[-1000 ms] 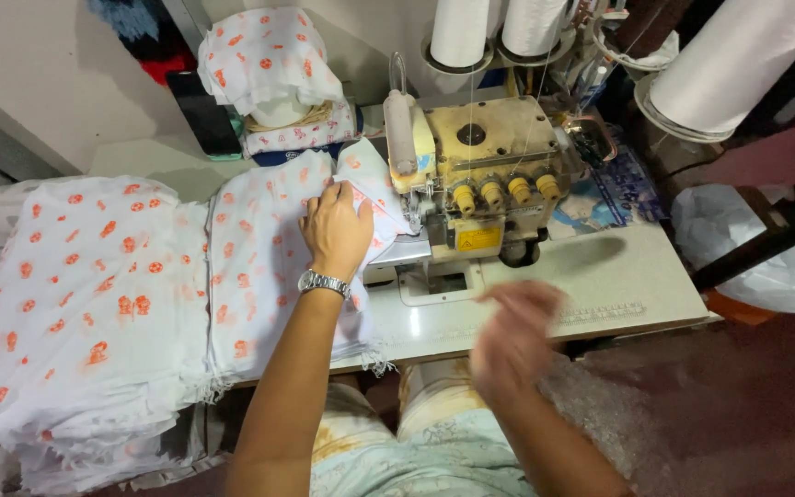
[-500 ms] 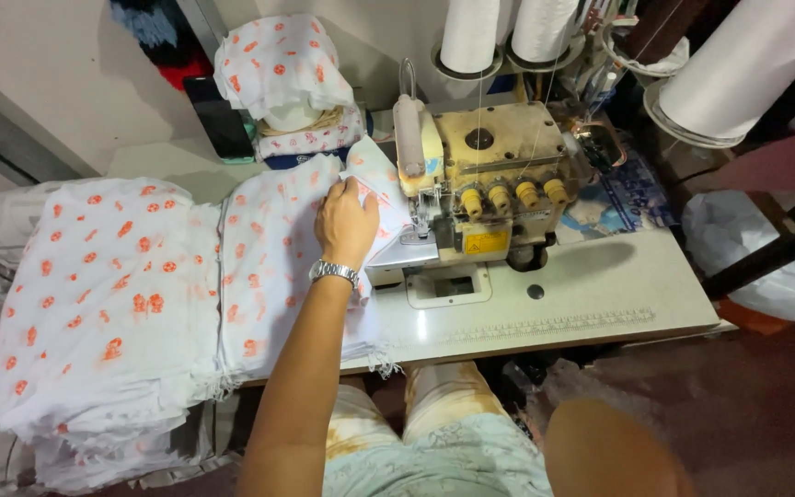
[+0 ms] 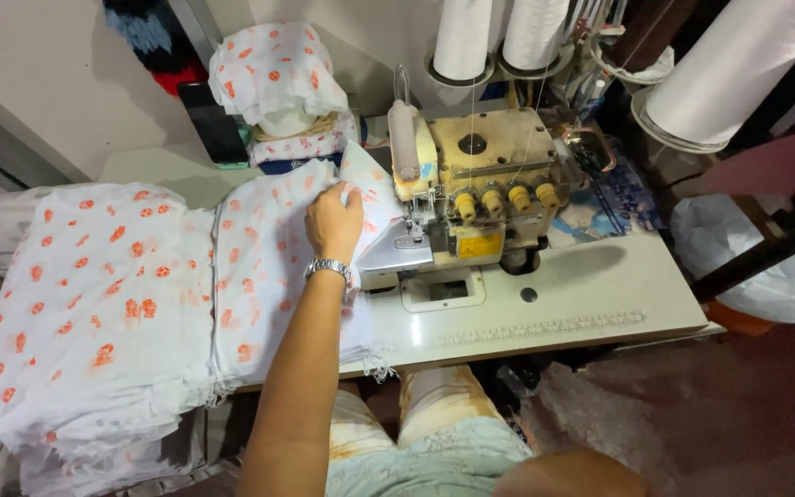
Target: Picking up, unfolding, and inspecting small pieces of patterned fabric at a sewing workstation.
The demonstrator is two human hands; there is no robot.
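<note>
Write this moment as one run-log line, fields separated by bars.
left hand flat on white orange-printed fabric | beside beige overlock sewing machine | right hand not visible | second fabric stack left

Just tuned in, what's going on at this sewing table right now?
A person sits at a sewing machine on a pale table. Their left hand, a metal watch on the wrist, lies flat on white cloth with orange print beside the machine's needle area. More of the same cloth is stacked to the left. The right hand is out of frame; only the arm shows.
</note>
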